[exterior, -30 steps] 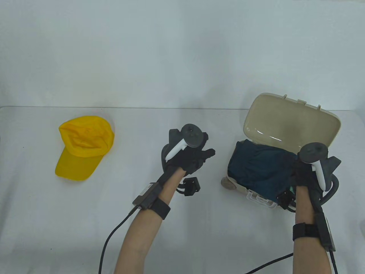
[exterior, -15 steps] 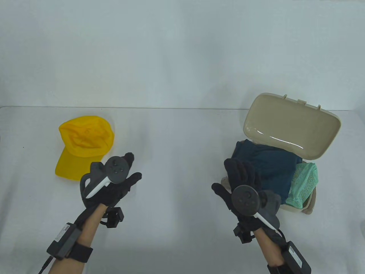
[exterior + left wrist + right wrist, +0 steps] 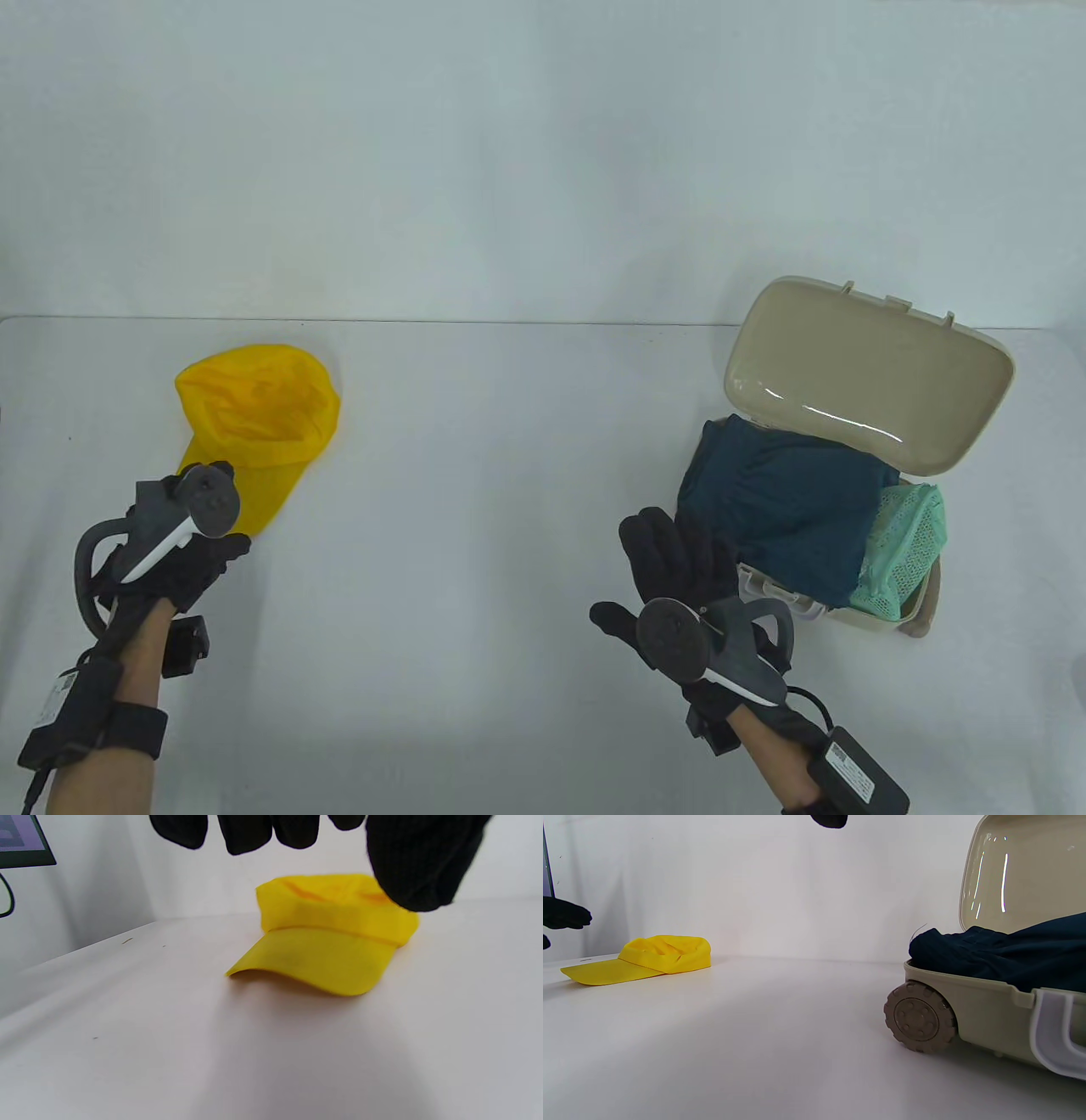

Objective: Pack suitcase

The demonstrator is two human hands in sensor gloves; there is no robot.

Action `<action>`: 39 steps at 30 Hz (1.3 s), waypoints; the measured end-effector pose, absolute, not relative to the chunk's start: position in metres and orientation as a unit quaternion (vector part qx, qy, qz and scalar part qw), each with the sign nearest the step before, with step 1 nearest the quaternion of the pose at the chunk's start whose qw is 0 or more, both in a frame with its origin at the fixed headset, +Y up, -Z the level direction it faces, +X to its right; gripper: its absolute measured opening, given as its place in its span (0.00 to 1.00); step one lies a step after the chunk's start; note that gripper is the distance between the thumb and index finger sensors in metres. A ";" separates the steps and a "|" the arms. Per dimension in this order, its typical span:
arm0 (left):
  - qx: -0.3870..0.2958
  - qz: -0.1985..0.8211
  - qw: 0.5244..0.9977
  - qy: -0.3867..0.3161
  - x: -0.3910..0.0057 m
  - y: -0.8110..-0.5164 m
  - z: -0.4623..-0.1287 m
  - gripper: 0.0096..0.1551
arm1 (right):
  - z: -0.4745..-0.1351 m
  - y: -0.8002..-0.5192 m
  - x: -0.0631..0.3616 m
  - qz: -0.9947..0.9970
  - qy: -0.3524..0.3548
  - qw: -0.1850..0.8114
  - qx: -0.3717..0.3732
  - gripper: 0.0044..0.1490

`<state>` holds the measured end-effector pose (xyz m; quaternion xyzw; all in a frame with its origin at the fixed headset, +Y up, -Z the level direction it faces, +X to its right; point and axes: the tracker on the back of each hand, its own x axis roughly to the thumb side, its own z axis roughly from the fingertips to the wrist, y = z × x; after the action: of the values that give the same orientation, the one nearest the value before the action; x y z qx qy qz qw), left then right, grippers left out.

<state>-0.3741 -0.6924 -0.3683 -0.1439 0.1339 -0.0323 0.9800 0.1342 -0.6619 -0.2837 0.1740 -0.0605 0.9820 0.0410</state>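
Presently the left hand (image 3: 182, 543) is hovering with spread grip over the yellow cap's (image 3: 259, 424) brim on the worktop (image 3: 475, 475); the right hand (image 3: 679, 577), fingers spread, is hanging beside the open suitcase (image 3: 865, 382) holding navy clothing (image 3: 785, 509).

White table (image 3: 509, 509), yellow cap (image 3: 254, 424), open beige suitcase (image 3: 920, 607)

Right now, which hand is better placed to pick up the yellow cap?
Left. The left hand hovers open at the yellow cap brim, while the right hand sits across the table beside the suitcase.
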 end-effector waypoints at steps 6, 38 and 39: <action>-0.214 -0.083 0.961 0.154 -0.392 -0.716 -0.398 0.61 | -0.287 -0.662 0.139 0.983 -0.055 0.050 0.166 0.60; 0.080 -0.092 0.985 0.122 -0.324 -0.637 -0.355 0.35 | -0.284 -0.659 0.140 0.980 -0.046 0.082 0.174 0.59; 0.093 -0.093 0.985 0.115 -0.317 -0.630 -0.349 0.35 | -0.283 -0.658 0.140 0.980 -0.052 0.079 0.174 0.59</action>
<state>-0.3168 -0.6297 -0.3489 0.0929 0.1145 -0.0934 0.9846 0.1400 -0.6581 -0.2832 0.1738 -0.0520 0.9802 0.0793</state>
